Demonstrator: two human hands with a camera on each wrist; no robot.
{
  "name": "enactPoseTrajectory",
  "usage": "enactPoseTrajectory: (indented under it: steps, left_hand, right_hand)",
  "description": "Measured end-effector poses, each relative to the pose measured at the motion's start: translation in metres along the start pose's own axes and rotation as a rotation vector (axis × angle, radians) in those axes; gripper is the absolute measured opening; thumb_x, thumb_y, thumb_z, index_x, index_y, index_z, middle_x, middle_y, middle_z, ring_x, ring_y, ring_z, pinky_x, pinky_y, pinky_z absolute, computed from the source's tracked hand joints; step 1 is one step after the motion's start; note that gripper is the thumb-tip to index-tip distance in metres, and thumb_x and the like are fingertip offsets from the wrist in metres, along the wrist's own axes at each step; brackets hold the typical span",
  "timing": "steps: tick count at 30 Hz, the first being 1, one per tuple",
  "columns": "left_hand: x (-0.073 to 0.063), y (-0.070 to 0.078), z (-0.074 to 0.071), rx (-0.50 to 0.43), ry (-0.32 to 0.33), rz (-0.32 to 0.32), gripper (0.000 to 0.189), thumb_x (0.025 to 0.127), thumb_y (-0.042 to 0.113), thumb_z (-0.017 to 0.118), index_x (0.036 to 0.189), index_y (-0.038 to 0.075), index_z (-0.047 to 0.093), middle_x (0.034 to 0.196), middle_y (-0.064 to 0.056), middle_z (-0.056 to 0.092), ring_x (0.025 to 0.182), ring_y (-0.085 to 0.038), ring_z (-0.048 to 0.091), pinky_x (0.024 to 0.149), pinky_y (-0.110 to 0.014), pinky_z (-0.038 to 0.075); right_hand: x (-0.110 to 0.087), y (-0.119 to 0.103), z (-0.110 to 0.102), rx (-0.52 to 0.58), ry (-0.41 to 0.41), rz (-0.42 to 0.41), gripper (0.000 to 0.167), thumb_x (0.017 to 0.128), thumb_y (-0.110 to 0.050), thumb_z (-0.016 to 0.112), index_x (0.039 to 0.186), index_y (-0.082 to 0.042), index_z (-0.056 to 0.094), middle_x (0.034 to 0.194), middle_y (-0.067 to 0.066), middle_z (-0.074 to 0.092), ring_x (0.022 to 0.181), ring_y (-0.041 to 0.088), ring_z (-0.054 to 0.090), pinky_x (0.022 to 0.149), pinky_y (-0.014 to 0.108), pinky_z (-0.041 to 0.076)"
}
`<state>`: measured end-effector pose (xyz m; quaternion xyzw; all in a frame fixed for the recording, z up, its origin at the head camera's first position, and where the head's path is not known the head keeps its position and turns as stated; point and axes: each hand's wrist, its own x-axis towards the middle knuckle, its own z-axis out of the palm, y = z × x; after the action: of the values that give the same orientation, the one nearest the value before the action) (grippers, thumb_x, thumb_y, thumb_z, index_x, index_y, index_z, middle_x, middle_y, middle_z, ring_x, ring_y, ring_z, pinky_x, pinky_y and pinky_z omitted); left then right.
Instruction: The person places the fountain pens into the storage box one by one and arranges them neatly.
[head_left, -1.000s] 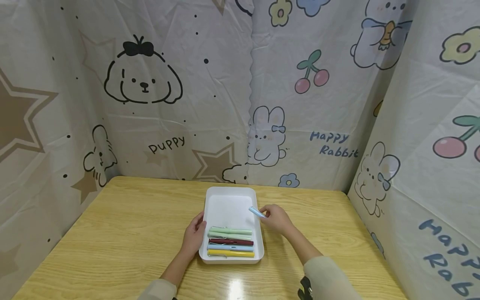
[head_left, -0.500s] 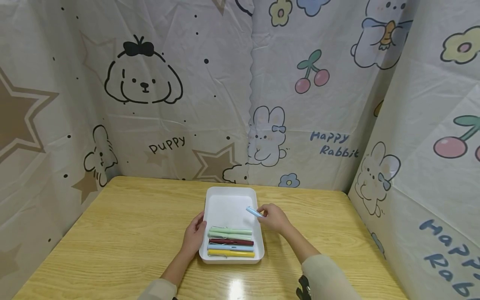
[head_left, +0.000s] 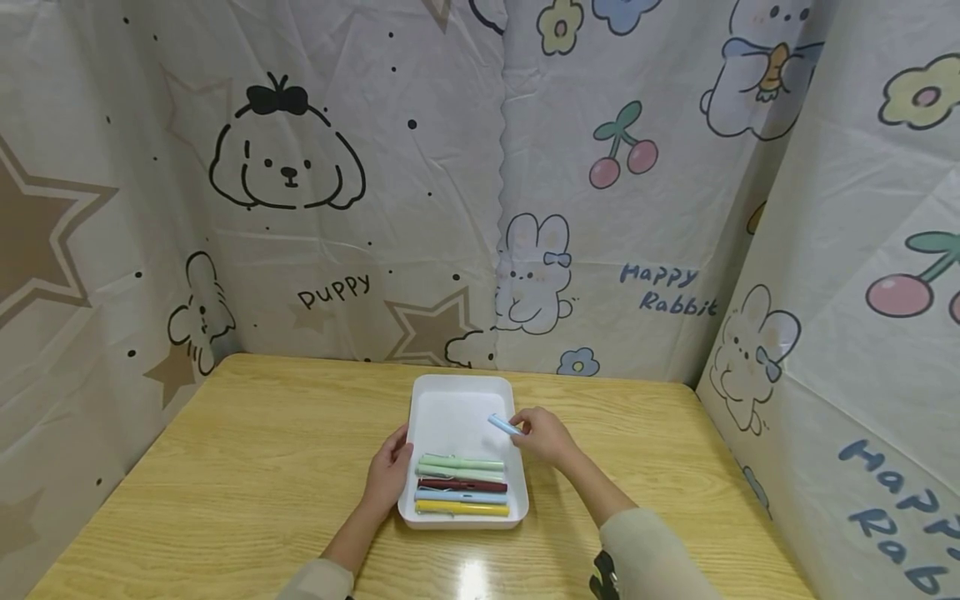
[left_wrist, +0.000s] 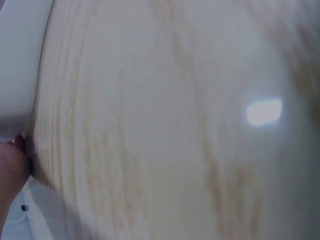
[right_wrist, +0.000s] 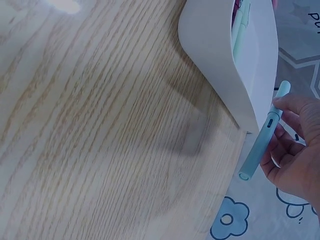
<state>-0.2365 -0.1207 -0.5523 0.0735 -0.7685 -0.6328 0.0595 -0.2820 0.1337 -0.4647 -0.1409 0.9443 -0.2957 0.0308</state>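
Observation:
A white rectangular tray (head_left: 457, 417) lies on the wooden table. In its near half several pens lie side by side: light green pens (head_left: 461, 462), a dark red pen (head_left: 462, 484), a light blue pen (head_left: 461, 496) and a yellow pen (head_left: 461, 507). My left hand (head_left: 388, 471) holds the tray at its left side wall. Over the right rim, my right hand (head_left: 547, 435) pinches another light blue pen (head_left: 505, 424) between thumb and fingers. That pen is tilted, its far end reaching over the tray; the right wrist view shows its whole length.
The wooden table (head_left: 262, 450) spreads around the tray. Patterned cloth (head_left: 360, 183) with cartoon prints hangs behind it and at both sides. A bright light reflection shows on the table's near part.
My right hand has moved slightly left, bringing the pinched light blue pen further over the tray. The left hand and the pens in the tray have stayed in place.

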Motion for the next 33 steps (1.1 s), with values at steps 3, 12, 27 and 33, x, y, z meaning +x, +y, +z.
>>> enactPoseTrajectory:
  steps: [3, 12, 27, 33]
  left_hand:
    - [0.0001, -0.0010, 0.0000, -0.001, -0.001, -0.004, 0.042, 0.100, 0.016, 0.042, 0.141, 0.009, 0.040, 0.139, -0.018, 0.047, 0.121, -0.031, 0.049, 0.101, -0.046, 0.043]
    - [-0.0004, -0.0003, 0.0009, -0.008, -0.004, -0.023, 0.042, 0.100, 0.016, 0.042, 0.142, 0.009, 0.039, 0.140, -0.018, 0.046, 0.122, -0.031, 0.049, 0.101, -0.046, 0.042]
    - [-0.0012, 0.0005, 0.0005, 0.010, -0.007, -0.027, 0.043, 0.101, 0.018, 0.041, 0.142, 0.009, 0.038, 0.140, -0.018, 0.045, 0.122, -0.031, 0.048, 0.101, -0.046, 0.042]
    - [-0.0019, 0.0020, 0.0000, 0.019, -0.005, -0.021, 0.043, 0.101, 0.019, 0.041, 0.142, 0.009, 0.038, 0.140, -0.019, 0.046, 0.122, -0.031, 0.049, 0.101, -0.047, 0.042]
  right_hand:
    - [0.0008, -0.0007, 0.0006, -0.001, -0.013, 0.010, 0.021, 0.079, -0.011, 0.068, 0.099, -0.003, 0.069, 0.079, 0.005, 0.056, 0.069, 0.015, 0.046, 0.056, 0.024, 0.039]
    - [0.0033, -0.0015, 0.0027, -0.015, -0.014, -0.001, 0.020, 0.079, -0.012, 0.068, 0.098, -0.005, 0.069, 0.077, 0.004, 0.056, 0.068, 0.015, 0.047, 0.055, 0.023, 0.039]
    - [0.0038, -0.0089, 0.0036, -0.006, -0.031, 0.005, 0.020, 0.080, -0.011, 0.068, 0.098, -0.004, 0.069, 0.078, 0.005, 0.056, 0.069, 0.016, 0.047, 0.056, 0.023, 0.040]
    - [0.0050, -0.0098, 0.0044, -0.026, -0.031, -0.008, 0.021, 0.079, -0.012, 0.068, 0.098, -0.004, 0.069, 0.078, 0.004, 0.056, 0.069, 0.015, 0.047, 0.056, 0.023, 0.040]
